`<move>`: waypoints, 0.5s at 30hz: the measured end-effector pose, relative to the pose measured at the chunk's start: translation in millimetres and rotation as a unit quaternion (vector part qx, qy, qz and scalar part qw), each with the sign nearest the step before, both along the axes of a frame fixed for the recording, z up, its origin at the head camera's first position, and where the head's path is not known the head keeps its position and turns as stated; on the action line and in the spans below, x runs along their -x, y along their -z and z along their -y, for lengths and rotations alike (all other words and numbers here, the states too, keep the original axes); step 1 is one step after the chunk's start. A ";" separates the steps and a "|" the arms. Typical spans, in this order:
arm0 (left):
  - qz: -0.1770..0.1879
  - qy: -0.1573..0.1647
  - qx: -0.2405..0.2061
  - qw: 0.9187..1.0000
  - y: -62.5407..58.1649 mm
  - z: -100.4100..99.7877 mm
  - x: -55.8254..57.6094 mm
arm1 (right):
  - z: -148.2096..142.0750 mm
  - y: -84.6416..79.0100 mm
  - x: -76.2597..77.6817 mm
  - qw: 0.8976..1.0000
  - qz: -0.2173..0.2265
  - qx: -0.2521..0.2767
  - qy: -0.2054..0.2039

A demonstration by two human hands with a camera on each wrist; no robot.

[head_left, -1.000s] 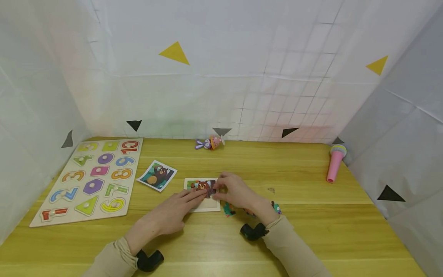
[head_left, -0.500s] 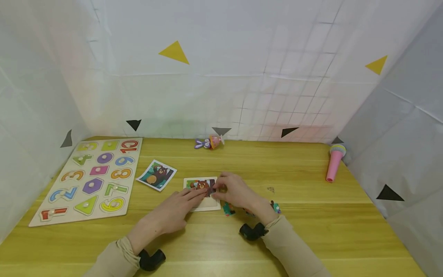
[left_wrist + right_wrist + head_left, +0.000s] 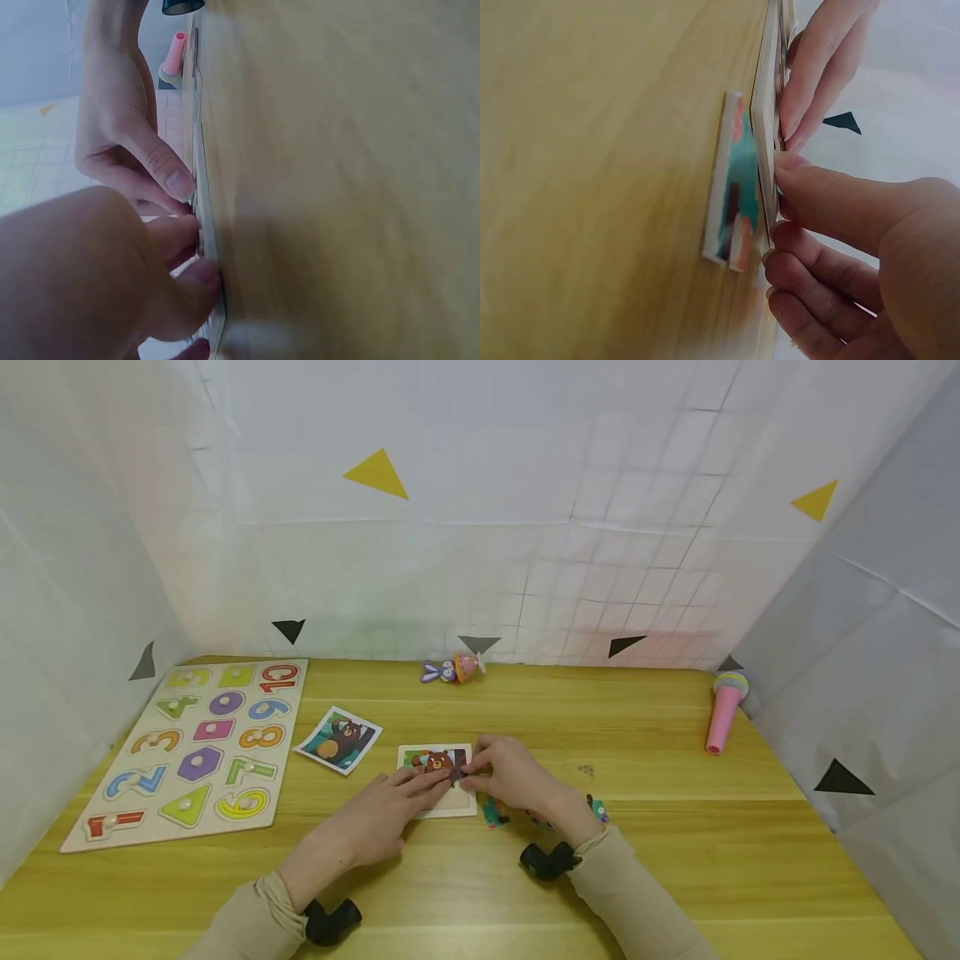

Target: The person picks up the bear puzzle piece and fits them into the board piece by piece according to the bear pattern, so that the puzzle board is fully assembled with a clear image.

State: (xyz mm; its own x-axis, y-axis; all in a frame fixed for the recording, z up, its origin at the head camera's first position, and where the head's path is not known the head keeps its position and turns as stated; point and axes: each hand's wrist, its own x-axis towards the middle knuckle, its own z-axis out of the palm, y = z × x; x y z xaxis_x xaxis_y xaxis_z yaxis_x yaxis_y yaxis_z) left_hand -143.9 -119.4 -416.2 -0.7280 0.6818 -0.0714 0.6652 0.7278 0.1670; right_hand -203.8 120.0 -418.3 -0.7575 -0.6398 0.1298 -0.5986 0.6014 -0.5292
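A small jigsaw puzzle tray [image 3: 453, 807] with a pale frame lies mid-table, its upper part filled with a brown bear's head. My left hand [image 3: 375, 818] reaches in from the left and presses straight fingers onto the picture, its thumb near the tray's edge in the left wrist view. At the tray's right side, my right hand [image 3: 513, 777] pinches a dark puzzle piece [image 3: 458, 773] between thumb and fingers; the fingertips partly hide it. The lower part of the tray shows bare pale board. Beside the tray is a loose teal and orange puzzle piece [image 3: 742, 187].
More puzzle pieces [image 3: 598, 808] lie under and beyond the right wrist. Left of the tray are a bear picture card [image 3: 343, 740] and a wooden number board [image 3: 191, 752]. A rabbit toy [image 3: 453, 669] lies at the back, a pink toy microphone [image 3: 725, 714] at the right.
Both hands stay at the tray. The fingers shift only slightly around the dark piece at its right side.
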 end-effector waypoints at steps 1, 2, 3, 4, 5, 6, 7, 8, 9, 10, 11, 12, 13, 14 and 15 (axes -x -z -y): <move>-0.002 0.002 0.003 1.000 -0.7 -0.7 -0.7 | -0.1 0.0 0.0 1.000 -0.001 0.000 -0.001; -0.005 0.003 0.007 1.000 -1.6 -1.4 -1.5 | -0.2 -0.1 0.0 1.000 -0.004 -0.002 -0.003; -0.008 0.005 0.010 1.000 -2.6 -2.1 -2.3 | -0.3 -0.2 0.0 1.000 -0.007 -0.004 -0.004; -0.011 0.007 0.014 1.000 -2.8 -2.6 -2.8 | -0.2 -0.3 -0.1 1.000 -0.009 -0.005 -0.005; -0.014 0.008 0.017 1.000 -2.9 -2.9 -3.3 | -0.2 -0.2 0.0 1.000 -0.011 -0.007 -0.007; -0.015 0.008 0.019 1.000 -2.8 -3.2 -3.4 | -0.1 -0.2 0.0 1.000 -0.012 -0.009 -0.009; -0.016 0.008 0.020 1.000 -3.0 -3.3 -3.5 | 0.1 -0.6 -0.2 1.000 -0.012 -0.012 -0.009; -0.017 0.008 0.023 1.000 -3.2 -3.4 -3.6 | 0.3 -0.9 -0.3 1.000 -0.011 -0.016 -0.011; -0.017 0.008 0.025 1.000 -3.3 -3.2 -3.7 | 0.7 -1.3 -0.5 1.000 -0.011 -0.019 -0.013; -0.016 0.007 0.026 0.999 -3.2 -3.1 -3.6 | 1.0 -1.7 -0.8 1.000 -0.010 -0.023 -0.014; -0.015 0.007 0.027 0.999 -3.1 -3.0 -3.5 | 1.2 -2.0 -1.0 1.000 -0.009 -0.026 -0.015; -0.015 0.007 0.027 1.000 -3.2 -3.0 -3.5 | 1.4 -2.4 -1.4 0.999 -0.007 -0.028 -0.015; -0.014 0.007 0.028 0.999 -3.2 -3.1 -3.5 | 1.6 -2.7 -1.7 0.999 -0.005 -0.030 -0.016; -0.014 0.005 0.029 0.999 -3.1 -3.4 -3.6 | 1.6 -2.8 -1.9 0.999 -0.004 -0.032 -0.016; -0.013 0.004 0.030 0.999 -3.1 -3.8 -3.6 | 1.6 -2.3 -1.7 0.999 -0.005 -0.033 -0.018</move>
State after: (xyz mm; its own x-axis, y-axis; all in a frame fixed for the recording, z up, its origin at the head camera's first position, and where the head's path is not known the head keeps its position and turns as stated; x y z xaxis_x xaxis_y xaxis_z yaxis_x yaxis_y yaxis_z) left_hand -140.3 -115.6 -413.1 -0.7248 0.6827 -0.0933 0.6745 0.7306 0.1060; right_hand -202.1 118.3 -416.1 -0.7331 -0.6734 0.0949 -0.6253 0.6127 -0.4833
